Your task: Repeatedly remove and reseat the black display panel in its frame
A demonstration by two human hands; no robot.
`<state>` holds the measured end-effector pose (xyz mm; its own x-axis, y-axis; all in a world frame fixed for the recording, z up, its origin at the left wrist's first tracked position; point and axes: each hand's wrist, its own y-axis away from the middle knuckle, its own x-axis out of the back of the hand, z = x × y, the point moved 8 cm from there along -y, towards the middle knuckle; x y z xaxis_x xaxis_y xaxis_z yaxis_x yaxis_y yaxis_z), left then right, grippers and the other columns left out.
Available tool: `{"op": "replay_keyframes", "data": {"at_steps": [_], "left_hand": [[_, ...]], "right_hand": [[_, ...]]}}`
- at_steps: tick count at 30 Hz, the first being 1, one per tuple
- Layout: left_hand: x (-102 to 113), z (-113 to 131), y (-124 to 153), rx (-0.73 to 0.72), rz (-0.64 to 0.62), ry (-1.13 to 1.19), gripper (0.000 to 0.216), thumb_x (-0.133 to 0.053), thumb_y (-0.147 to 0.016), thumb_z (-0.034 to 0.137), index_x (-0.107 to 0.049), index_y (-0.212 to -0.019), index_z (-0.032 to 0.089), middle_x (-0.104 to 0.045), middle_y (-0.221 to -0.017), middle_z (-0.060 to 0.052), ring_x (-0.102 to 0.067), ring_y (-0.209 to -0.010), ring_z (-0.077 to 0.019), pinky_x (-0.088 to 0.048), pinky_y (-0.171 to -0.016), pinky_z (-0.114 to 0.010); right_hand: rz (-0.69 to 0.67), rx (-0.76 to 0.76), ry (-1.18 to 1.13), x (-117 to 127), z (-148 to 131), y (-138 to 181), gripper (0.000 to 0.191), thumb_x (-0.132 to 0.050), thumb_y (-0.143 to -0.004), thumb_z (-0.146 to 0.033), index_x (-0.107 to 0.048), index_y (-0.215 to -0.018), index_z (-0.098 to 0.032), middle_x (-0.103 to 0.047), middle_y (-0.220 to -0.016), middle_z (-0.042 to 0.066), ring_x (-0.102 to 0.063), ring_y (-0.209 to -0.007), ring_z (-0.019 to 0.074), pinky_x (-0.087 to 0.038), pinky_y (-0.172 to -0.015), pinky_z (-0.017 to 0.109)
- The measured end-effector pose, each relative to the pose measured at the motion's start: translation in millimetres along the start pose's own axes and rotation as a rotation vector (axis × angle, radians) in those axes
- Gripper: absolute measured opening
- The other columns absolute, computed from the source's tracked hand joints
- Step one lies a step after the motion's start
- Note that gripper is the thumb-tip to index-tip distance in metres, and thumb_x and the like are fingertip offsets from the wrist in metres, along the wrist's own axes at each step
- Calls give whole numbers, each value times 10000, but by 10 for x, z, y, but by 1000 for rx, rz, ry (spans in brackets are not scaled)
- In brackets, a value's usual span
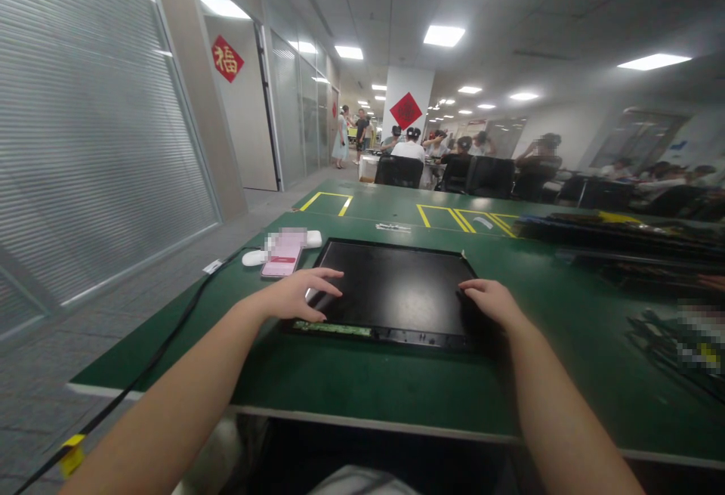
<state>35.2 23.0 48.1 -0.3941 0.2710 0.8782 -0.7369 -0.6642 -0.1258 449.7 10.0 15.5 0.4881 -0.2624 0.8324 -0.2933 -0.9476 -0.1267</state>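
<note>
A black flat display panel (396,283) lies screen up on the green table in front of me, within a thin dark frame. Along its near edge a strip of green circuit board (334,329) shows. My left hand (297,295) is over the panel's left side, fingers spread and thumb apart, holding nothing. At the opposite side, my right hand (492,300) reaches its outstretched fingertips onto the right edge; its thumb is hard to make out. Neither hand wraps around the panel.
A pink-screened phone (282,257) and a white rounded device (254,258) lie left of the panel. A black cable (186,314) crosses the table's left edge. Stacked dark panels (623,234) and tangled cables (662,344) are at right. People sit beyond the table (368,204).
</note>
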Motion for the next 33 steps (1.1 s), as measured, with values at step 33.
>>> {"op": "replay_keyframes", "data": {"at_steps": [33], "left_hand": [[3, -477, -90, 282, 219, -192, 491, -441, -825, 239, -698, -1235, 156, -645, -1355, -135, -577, -1282, -306, -415, -1120, -436]], "right_hand": [[166, -306, -121, 114, 707, -138, 300, -573, -714, -280, -800, -908, -260, -764, -943, 56, -682, -819, 243, -518, -727, 335]]}}
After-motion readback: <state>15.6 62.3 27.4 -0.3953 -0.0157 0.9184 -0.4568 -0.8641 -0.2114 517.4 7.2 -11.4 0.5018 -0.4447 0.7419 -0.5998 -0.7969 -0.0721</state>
